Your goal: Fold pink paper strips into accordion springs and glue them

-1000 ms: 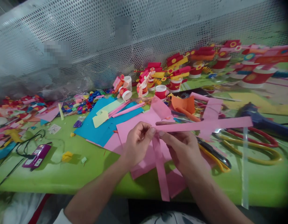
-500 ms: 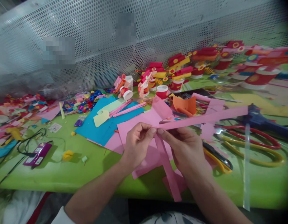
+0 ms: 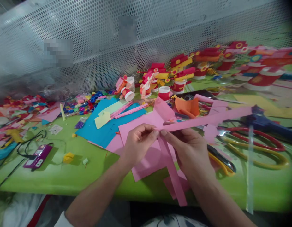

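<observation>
Two pink paper strips [image 3: 207, 119] meet at a corner between my hands; one arm runs off to the right, the other hangs down toward the table edge. My left hand [image 3: 140, 143] pinches the corner between thumb and forefinger. Close beside it, my right hand [image 3: 188, 151] grips the strips with its thumb on top and fingers underneath. Whether they are one folded strip or two joined pieces I cannot tell. Beneath the hands lie pink paper sheets [image 3: 146, 167], partly over a blue sheet [image 3: 96, 126].
Right of my hands lie red-and-yellow-handled scissors [image 3: 257, 151], a box cutter [image 3: 221, 157] and a blue glue gun [image 3: 261, 118] with a clear glue stick [image 3: 250, 176]. Decorated paper cups [image 3: 180, 85] line the back by a perforated metal panel [image 3: 89, 41]. A purple power strip [image 3: 38, 156] sits left.
The hanging strip's lower end has swung slightly right. My hands stay pinched at the corner, with only small finger shifts.
</observation>
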`<action>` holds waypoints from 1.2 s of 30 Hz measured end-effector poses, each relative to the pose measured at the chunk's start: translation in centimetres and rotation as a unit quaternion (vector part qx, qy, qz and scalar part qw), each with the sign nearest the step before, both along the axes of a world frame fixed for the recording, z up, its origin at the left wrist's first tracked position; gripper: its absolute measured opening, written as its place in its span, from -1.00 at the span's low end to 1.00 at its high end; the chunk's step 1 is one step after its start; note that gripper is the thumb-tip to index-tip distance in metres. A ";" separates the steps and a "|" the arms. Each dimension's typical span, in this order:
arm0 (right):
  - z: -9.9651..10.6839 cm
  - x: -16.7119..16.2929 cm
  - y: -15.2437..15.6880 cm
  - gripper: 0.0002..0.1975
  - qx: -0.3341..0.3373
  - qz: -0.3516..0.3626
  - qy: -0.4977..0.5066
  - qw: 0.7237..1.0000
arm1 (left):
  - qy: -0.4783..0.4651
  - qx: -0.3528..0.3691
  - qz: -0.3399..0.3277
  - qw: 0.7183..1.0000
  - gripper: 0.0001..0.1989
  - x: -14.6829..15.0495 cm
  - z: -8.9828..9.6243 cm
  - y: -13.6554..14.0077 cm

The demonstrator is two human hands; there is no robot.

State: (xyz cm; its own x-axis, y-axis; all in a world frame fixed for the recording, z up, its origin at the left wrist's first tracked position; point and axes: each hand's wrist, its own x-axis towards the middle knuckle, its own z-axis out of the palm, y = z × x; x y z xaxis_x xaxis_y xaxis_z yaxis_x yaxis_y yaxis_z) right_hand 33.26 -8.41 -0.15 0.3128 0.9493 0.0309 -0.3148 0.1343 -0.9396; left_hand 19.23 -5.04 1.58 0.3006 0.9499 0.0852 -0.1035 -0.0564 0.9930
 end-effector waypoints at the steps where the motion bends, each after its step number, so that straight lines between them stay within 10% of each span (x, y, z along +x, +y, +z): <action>1: 0.1 0.0 0.0 -0.79 -0.003 0.003 -0.002 1.000 | 0.008 0.000 -0.003 1.000 -0.85 -0.1 0.1 0.1; 10: 0.4 0.1 0.1 -0.71 -0.048 0.087 -0.003 0.995 | 0.068 0.007 -0.085 0.994 -0.88 -2.3 1.3 1.6; 17: 0.3 0.3 0.4 -0.77 -0.048 0.129 0.150 0.979 | -0.140 -0.122 -0.059 0.981 -0.81 -1.6 0.4 1.7; 28: -0.1 -0.1 0.2 -0.85 -0.002 0.030 -0.028 0.999 | -0.216 -0.173 -0.005 0.961 -0.73 1.3 -0.6 -0.3; 36: 0.3 0.2 0.1 -0.82 -0.008 0.051 -0.183 0.982 | -0.052 -0.102 -0.038 0.993 -0.89 0.1 -0.9 0.4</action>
